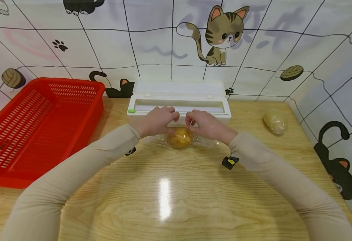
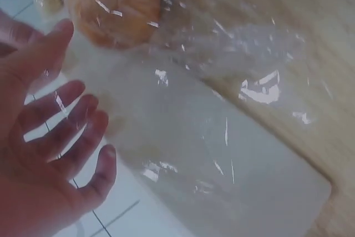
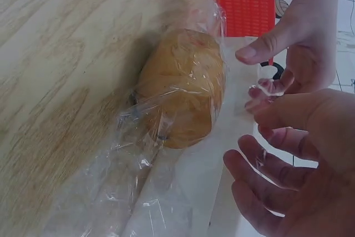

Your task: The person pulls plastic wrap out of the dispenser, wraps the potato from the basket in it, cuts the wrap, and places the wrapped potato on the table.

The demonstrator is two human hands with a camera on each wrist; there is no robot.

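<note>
A rounded orange-yellow fruit-like item [image 1: 180, 138] sits on the table in front of a white wrap dispenser [image 1: 179, 119], its exact kind unclear. Clear plastic wrap [image 3: 130, 176] covers it and spreads to both sides. My left hand [image 1: 159, 120] is just above and to the left of the item, thumb apart from the loosely bent fingers, with glints of film over them. From the other side, my right hand [image 1: 207, 124] seems to pinch a thin bit of wrap between thumb and index finger; its other fingers curve loosely. In the right wrist view the hands nearly touch.
The dispenser's lid [image 1: 182, 87] stands raised at the back, with a roll [image 1: 200, 109] inside. A red perforated basket [image 1: 88, 125] occupies the left. At the right lies a pale yellowish item in film [image 1: 275, 121]. Cat-patterned cloth [image 1: 151, 47] lines the back and right.
</note>
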